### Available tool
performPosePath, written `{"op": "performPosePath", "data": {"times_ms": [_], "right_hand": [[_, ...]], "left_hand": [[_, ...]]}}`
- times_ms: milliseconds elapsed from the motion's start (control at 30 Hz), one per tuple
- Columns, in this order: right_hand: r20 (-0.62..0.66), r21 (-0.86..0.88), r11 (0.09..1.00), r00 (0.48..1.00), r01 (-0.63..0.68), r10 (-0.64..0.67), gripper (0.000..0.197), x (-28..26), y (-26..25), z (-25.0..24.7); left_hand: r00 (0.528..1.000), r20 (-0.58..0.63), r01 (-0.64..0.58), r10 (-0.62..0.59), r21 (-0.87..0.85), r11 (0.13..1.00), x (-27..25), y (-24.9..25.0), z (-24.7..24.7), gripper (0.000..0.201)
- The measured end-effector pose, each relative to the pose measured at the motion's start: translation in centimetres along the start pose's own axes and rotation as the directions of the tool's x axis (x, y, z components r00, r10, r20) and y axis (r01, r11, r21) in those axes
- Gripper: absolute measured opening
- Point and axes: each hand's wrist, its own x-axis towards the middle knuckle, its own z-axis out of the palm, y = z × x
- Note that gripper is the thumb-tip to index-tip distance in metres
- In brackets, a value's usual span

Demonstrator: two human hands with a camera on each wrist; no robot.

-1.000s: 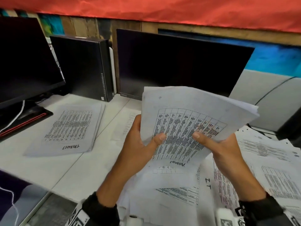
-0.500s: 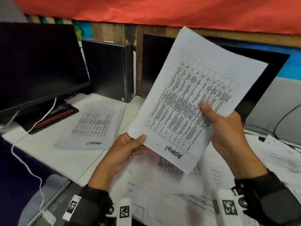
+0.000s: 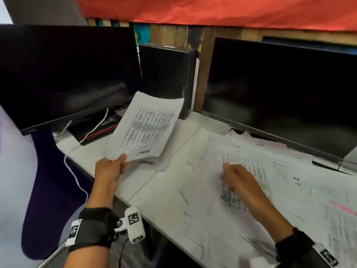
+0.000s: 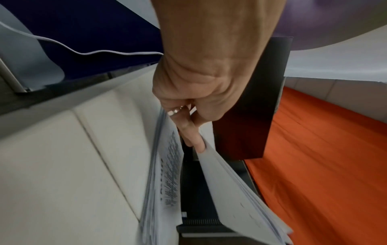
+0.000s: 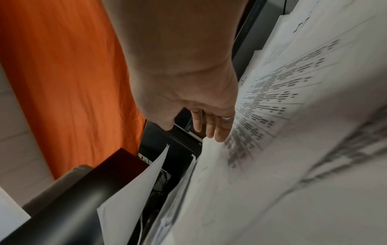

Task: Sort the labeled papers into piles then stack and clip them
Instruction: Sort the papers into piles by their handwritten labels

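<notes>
A person's left hand (image 3: 110,171) pinches the near corner of a printed sheet hand-labelled "ADMIN" (image 3: 146,126), thumb on top and fingers (image 4: 193,132) curled beneath it. The sheet is raised at a tilt over the left part of a white tabletop (image 3: 100,161). Directly below it lies a small pile of printed papers (image 3: 154,163) with a handwritten red label at its near edge; the word is too blurred to read. In the left wrist view the held sheet and the pile stand apart, with a dark gap between them.

The right hand (image 3: 237,180) hovers over a wide scatter of loose printed papers (image 3: 289,190) covering the right part of the tabletop. Its fingers (image 5: 217,127) are straight and loosely spread, holding nothing; whether the fingertips touch the papers cannot be told. One sheet in the scatter shows the handwritten letters "IT" (image 3: 296,181).

Behind the papers stand two dark monitors, one on the left (image 3: 67,74) and one on the right (image 3: 280,89), with a black desktop computer (image 3: 166,78) upright between them. A white cable (image 3: 77,171) trails off the left edge of the tabletop. Orange cloth (image 3: 212,10) hangs above.
</notes>
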Motion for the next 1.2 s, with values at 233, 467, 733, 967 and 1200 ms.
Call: {"op": "performPosePath", "data": {"times_ms": [233,467,733,967,1200], "right_hand": [[0.002,-0.049,0.999,1.0,0.024,-0.024,0.013,-0.5,3.4,0.1],[-0.087,-0.348,0.937,0.994,0.029,-0.063,0.022,0.0,5.0,-2.1],[-0.287,-0.586,0.711,0.92,-0.388,0.266,0.124,1.8,6.4,-9.2],[-0.299,-0.188,0.944,0.931,-0.271,0.207,0.096,2.9,7.1,-9.7],[-0.531,-0.118,0.993,0.844,0.019,-0.079,0.01,-0.9,5.1,-14.7]], "left_hand": [[0.998,-0.058,0.029,-0.026,0.044,0.999,1.4,-1.8,0.3,0.02],[0.999,-0.051,0.04,-0.016,0.524,0.851,1.2,-0.6,-0.2,0.08],[0.925,0.361,-0.371,0.115,0.804,0.465,-8.1,1.4,7.0,0.062],[0.634,0.722,-0.69,-0.277,0.69,0.218,-16.6,-6.1,15.1,0.078],[0.656,0.717,-0.718,-0.236,0.689,0.097,-17.6,-8.2,16.0,0.081]]}}
